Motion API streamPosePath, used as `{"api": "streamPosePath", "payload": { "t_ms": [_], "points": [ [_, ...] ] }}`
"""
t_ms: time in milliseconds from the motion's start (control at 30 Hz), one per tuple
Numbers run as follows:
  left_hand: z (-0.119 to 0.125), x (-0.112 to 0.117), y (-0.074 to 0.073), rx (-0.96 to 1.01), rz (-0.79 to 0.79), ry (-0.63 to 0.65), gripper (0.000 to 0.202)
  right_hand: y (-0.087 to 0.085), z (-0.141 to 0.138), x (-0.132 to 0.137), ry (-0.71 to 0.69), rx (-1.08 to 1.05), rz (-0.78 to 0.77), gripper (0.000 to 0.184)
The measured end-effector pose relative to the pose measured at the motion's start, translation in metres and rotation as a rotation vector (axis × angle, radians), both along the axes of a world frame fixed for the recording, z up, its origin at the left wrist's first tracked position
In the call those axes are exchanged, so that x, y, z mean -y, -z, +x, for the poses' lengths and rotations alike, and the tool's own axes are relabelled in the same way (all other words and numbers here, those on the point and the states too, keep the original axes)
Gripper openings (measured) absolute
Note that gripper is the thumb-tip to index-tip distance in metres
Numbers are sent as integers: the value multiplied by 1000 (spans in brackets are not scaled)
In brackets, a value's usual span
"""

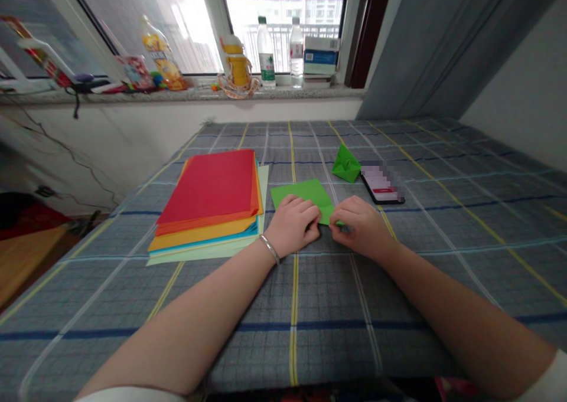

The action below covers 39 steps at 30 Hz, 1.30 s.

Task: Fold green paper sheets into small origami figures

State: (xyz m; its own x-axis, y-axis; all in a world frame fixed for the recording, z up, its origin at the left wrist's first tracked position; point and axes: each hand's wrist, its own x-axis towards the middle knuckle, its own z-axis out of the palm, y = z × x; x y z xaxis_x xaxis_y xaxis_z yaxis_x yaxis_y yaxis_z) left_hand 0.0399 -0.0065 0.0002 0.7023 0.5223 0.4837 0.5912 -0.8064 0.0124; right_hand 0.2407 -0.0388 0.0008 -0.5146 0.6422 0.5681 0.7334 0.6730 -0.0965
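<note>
A sheet of green paper [305, 190] lies on the plaid cloth in front of me, with creases near its right side. My left hand [296, 224] has its fingers curled and pressed together on the sheet's near edge. At the sheet's near right corner, my right hand [358, 225] pinches the paper between thumb and fingers. Both hands cover the near part of the sheet, so that edge is mostly hidden. Beyond my right hand stands a folded green paper shape [346, 164], pointed at the top, touched by neither hand.
A stack of coloured paper [212, 186], red on top, lies left of my hands. A phone [381, 185] rests at the right, beside the folded shape. Bottles [266, 56], a yellow cup [238, 65] and boxes [321, 56] line the windowsill behind the plaid cloth [248, 343].
</note>
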Motion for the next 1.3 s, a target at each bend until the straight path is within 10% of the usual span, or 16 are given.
{"api": "streamPosePath", "payload": {
  "t_ms": [1300],
  "points": [
    [-33, -22, -11, 78, -30, -65, 3, -20, 43, -4, -83, -191, -21, 15]
  ]
}}
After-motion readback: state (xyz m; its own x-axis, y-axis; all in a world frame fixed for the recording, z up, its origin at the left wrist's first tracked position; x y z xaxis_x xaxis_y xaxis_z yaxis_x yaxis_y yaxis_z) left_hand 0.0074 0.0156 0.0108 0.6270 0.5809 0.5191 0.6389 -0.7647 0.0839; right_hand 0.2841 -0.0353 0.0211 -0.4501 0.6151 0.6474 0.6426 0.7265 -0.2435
